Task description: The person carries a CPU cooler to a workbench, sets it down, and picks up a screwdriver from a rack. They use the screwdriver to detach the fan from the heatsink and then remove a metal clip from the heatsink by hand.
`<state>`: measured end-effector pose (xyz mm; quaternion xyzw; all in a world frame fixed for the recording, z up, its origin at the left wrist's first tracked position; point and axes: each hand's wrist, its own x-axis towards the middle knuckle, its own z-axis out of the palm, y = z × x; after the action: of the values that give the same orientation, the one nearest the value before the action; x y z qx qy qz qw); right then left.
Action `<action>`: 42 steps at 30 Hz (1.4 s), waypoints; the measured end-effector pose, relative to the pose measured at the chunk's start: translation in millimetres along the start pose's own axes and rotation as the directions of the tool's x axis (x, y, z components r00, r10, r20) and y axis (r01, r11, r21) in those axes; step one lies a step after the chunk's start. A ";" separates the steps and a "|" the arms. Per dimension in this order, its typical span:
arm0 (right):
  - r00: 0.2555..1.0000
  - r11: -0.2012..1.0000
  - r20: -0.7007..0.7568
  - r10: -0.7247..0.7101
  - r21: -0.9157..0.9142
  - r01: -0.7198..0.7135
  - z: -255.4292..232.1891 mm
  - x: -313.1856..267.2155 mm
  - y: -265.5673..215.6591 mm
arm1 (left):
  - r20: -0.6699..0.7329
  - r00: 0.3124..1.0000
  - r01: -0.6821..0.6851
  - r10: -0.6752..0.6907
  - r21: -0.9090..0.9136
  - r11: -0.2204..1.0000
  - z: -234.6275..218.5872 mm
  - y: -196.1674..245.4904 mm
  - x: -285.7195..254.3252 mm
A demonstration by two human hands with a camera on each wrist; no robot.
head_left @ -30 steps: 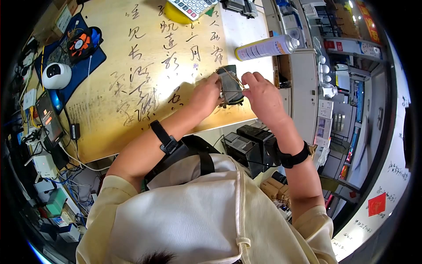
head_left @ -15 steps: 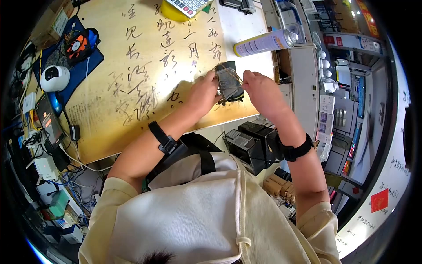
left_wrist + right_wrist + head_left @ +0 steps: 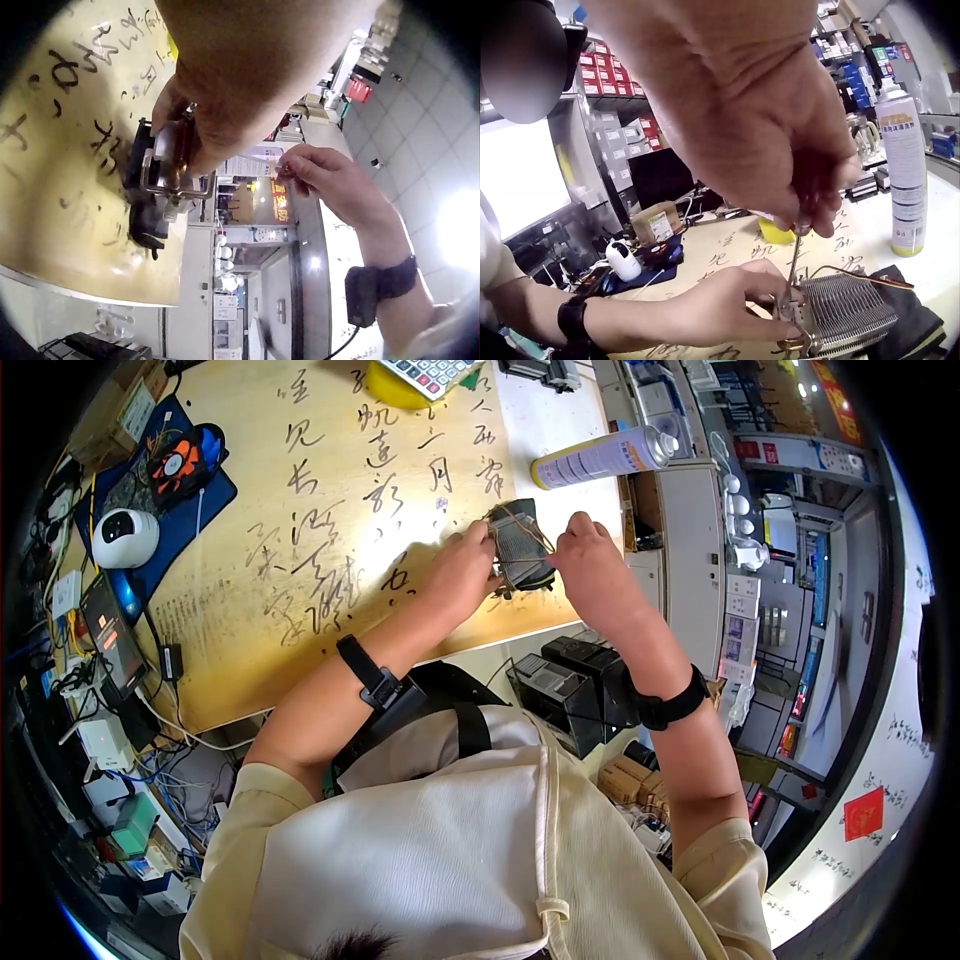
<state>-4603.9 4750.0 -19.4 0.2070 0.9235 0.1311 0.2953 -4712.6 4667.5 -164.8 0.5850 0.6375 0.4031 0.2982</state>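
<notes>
A finned metal heat sink (image 3: 847, 307) with thin wires across it is tipped on its side near the table's front edge. My left hand (image 3: 465, 575) grips its base end, thumb and fingers on either side of the metal bracket (image 3: 795, 337). In the left wrist view bent heat pipes (image 3: 154, 169) show below that hand. My right hand (image 3: 600, 575) holds a screwdriver (image 3: 796, 259) by its handle, mostly hidden in the fingers. Its thin shaft reaches down to the bracket between the left fingers. Under the heat sink lies a dark cloth-like piece (image 3: 911, 326).
A spray can (image 3: 605, 460) stands beyond the heat sink. Farther back are a calculator (image 3: 430, 375) and a yellow round object (image 3: 395, 395). At the left sit a white camera (image 3: 125, 538), a fan with orange blades (image 3: 180, 463) on a blue mat, and tangled cables. Handwriting covers the wooden tabletop.
The right fingers have shifted and rolled on the screwdriver handle, its tip staying at the bracket. The left hand keeps its grip on the heat sink. The head view has shifted slightly.
</notes>
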 end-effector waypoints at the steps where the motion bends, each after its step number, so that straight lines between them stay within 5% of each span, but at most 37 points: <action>1: 1.000 0.999 0.011 -0.026 -0.017 0.027 -3.3 0.8 -0.6 | 0.005 1.000 0.001 -0.001 0.006 1.000 -0.1 -0.1 -0.1; 5: 0.994 0.974 0.044 -0.104 -0.200 0.111 -14.4 3.8 -8.7 | 0.013 1.000 0.022 -0.022 0.018 1.000 -1.3 -0.3 -1.5; 8: 0.977 0.991 -0.192 0.091 0.117 -0.069 -1.1 1.7 -14.7 | 0.023 0.999 0.032 -0.032 0.024 0.999 -0.9 -2.3 -1.2; 14: 0.991 0.955 -0.002 0.135 0.267 -0.129 -13.0 -2.5 -16.8 | 0.036 0.999 0.027 -0.028 0.008 1.000 -5.3 0.2 -1.4; 17: 0.978 0.920 -0.037 0.207 0.347 -0.182 -8.1 -3.1 -14.4 | 0.011 1.000 0.009 -0.009 0.000 1.000 -4.0 0.0 -0.1; 20: 0.974 0.942 -0.033 0.222 0.267 -0.205 -11.5 -3.6 -15.5 | 0.021 1.000 0.013 -0.013 -0.010 1.000 -1.6 0.5 1.5; 23: 0.999 0.999 -0.005 0.043 0.000 -0.043 -16.1 -2.2 -12.1 | 0.067 0.997 0.030 -0.030 -0.005 1.000 -4.7 2.2 2.1; 29: 0.982 0.996 -0.164 0.093 0.011 -0.093 -7.5 -1.7 -16.3 | 0.017 1.000 0.003 -0.003 0.033 0.999 -1.7 -0.5 1.2; 35: 0.992 0.993 -0.084 0.095 0.074 -0.089 -0.7 -0.4 -14.5 | 0.064 0.997 0.046 -0.046 0.007 0.999 -5.2 0.3 2.5; 42: 0.999 0.995 -0.028 -0.044 -0.092 0.041 -2.4 1.5 -9.1 | 0.006 1.000 -0.001 0.001 0.021 1.000 -0.3 -3.2 1.1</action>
<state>-4609.2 4742.5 -21.6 0.1716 0.9249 0.1702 0.2934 -4714.6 4668.6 -167.3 0.5897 0.6405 0.3947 0.2938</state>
